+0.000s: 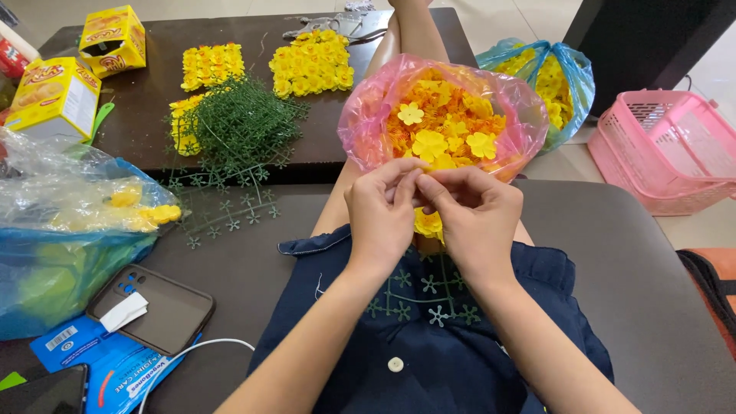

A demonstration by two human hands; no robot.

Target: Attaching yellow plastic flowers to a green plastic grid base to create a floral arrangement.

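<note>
Nearest, on the lap, a green plastic grid lies flat over the dark blue dress, w/ small star-shaped pegs showing. Just above it both hands meet. Left hand and right hand are both pinched shut on a yellow fabric flower, fingertips touching each other over it; flower sits at the far edge of the grid, mostly hidden by the fingers.

To do this bit well, I'd say: hold the flower by its centre, not the petals, line the hole up over one peg, press straight down w/ the thumbs, and keep the grid from sliding on the lap.

Left, near: a dark phone w/ white cable, on a blue packet. Beyond it a clear-and-blue bag w/ more yellow flowers.

Just past the hands, a pink bag full of orange and yellow flowers rests on the knees. Far left on the dark table: a stack of green grids, filled yellow flower panels, yellow boxes. Far right: a blue bag, a pink basket on the floor.
</note>
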